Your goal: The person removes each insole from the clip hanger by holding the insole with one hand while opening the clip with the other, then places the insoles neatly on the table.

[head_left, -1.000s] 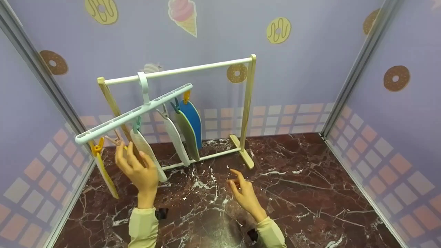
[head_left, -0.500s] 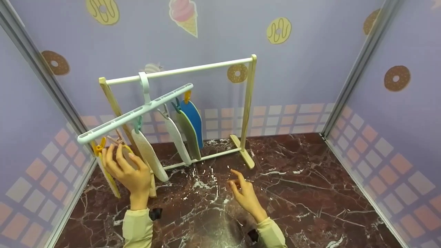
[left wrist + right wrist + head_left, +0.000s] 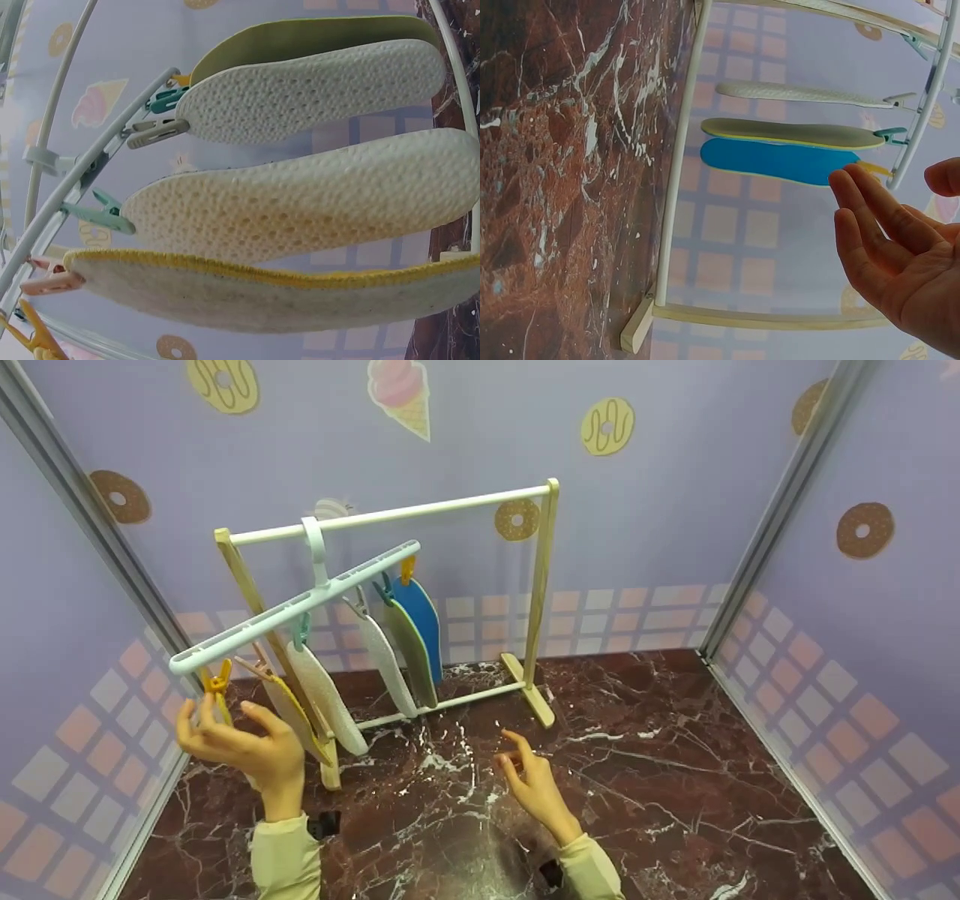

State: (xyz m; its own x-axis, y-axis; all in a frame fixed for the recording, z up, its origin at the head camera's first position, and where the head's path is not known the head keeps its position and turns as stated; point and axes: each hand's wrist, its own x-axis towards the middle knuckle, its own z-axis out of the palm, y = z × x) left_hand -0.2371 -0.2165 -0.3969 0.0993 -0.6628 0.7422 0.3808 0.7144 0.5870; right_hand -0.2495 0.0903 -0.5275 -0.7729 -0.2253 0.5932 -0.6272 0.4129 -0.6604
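Note:
Several insoles hang by clothespins from a pale hanger [image 3: 300, 604]. My left hand [image 3: 251, 750] is at the hanger's left end, thumb and fingers apart, just below the yellow clothespin [image 3: 217, 684]. It overlaps the leftmost insole [image 3: 223, 711] and hides most of it. Beside it hangs a yellow-edged insole [image 3: 277, 296] in a pink clothespin [image 3: 52, 280]. Further along are a white insole [image 3: 300, 199], another white insole [image 3: 315, 94], an olive insole [image 3: 411, 652] and a blue insole [image 3: 780, 161]. My right hand [image 3: 541, 787], fingers loosely bent, holds nothing over the table.
The hanger hooks over the top bar [image 3: 420, 512] of a small wooden rack [image 3: 541, 585]. The rack's foot [image 3: 527, 694] stands on a dark red marbled table [image 3: 660, 780]. Patterned lilac walls [image 3: 675, 510] enclose the back and sides.
My left hand has moved left and down, from beside the pink clothespin to the leftmost insole. The yellow-edged insole now shows in full. My right hand has stayed in place.

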